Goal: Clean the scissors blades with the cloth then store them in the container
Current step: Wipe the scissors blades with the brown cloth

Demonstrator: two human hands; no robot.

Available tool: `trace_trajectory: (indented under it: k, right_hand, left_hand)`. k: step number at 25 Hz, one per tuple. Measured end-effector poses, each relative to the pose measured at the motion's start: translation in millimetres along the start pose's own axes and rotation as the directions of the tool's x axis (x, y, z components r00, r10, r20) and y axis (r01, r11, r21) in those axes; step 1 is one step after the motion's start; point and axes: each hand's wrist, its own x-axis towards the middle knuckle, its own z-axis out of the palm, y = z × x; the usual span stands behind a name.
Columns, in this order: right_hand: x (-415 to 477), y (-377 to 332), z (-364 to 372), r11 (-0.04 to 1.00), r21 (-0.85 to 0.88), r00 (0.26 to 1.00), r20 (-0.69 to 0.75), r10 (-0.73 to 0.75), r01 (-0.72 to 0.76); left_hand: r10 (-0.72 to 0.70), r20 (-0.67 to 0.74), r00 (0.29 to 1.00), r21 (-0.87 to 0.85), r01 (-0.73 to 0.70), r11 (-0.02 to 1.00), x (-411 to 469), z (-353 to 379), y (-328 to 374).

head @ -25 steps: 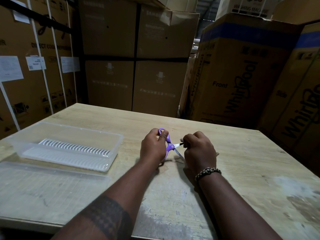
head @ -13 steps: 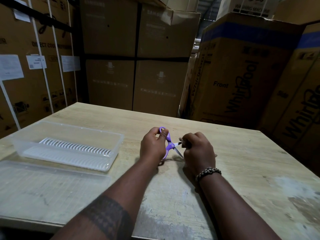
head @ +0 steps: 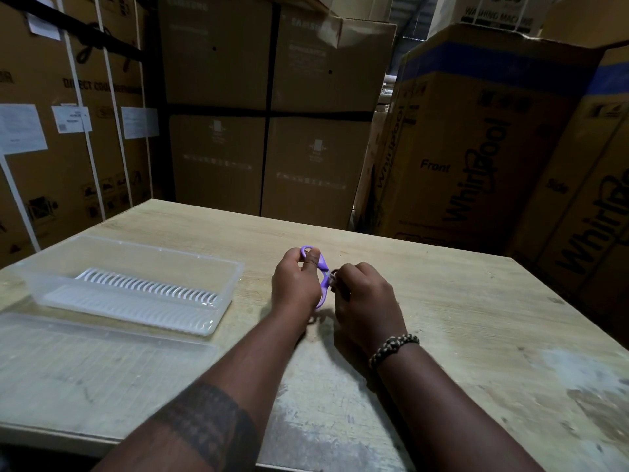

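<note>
Purple-handled scissors [head: 323,270] are held just above the wooden table [head: 442,301] at its middle. My left hand [head: 294,282] grips the handle loops, thumb through the upper one. My right hand [head: 366,301] is curled round the blades right beside the pivot, so the blades are hidden inside it. The cloth cannot be made out; it may be inside that fist. A clear plastic container [head: 136,281] with a white ribbed insert lies open on the table to the left of my hands.
The container's clear lid [head: 85,362] lies flat at the near left edge of the table. Tall cardboard appliance boxes [head: 476,148] stand close behind and to both sides of the table. A pale worn patch marks the table's near right corner.
My right hand has slid along the blades toward the handles, and the blades, open and visible before, are now hidden in it. My left hand has barely moved.
</note>
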Motion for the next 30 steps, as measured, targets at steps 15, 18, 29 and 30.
trace_trajectory:
  k: [15,18,29,30]
  right_hand:
    - [-1.9,-0.8,-10.4,0.996,-0.015,0.996,0.04,-0.084,0.085]
    - [-3.3,-3.9,-5.7,0.986,-0.159,0.997,0.063,-0.037,0.046]
    - [-1.2,0.4,-22.8,0.997,-0.045,0.991,-0.115,-0.064,0.059]
    - [-1.7,-1.1,-18.7,0.994,-0.026,0.991,-0.077,-0.106,0.104]
  left_hand:
    - [0.028,-0.022,0.999,0.035,-0.027,0.999,0.1,2.8,-2.5]
    - [0.031,-0.008,1.0,0.021,-0.03,0.999,2.1,3.3,-4.8]
    - [0.035,-0.019,0.999,0.037,-0.034,0.999,0.4,4.7,-4.0]
    - [0.041,-0.016,0.999,0.052,-0.04,0.998,1.1,5.1,-4.5]
